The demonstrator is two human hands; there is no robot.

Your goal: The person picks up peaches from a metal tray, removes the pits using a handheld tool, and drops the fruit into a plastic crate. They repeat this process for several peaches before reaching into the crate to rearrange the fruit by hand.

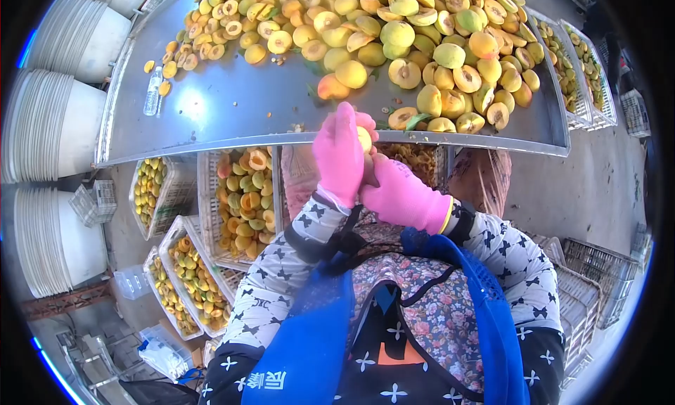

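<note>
My left hand (340, 155), in a pink glove, is closed around a yellow peach (364, 139) just in front of the metal table's near edge. Only a strip of the fruit shows between the fingers. Right beside it, my right hand (409, 195), gloved in pink too, is closed in a fist against the lower side of the left hand. Whatever it grips is hidden. Beyond both hands lies a large heap of peaches (397, 34), some whole and many cut in half, several with the stone showing.
The metal table (204, 120) has a raised rim. A plastic bottle (152, 91) lies on its left. Crates of peaches (246, 201) stand below, with more crates (573, 74) at right. White stacked tubs (67, 117) line the left. Peelings or scraps (415, 159) show under the table edge.
</note>
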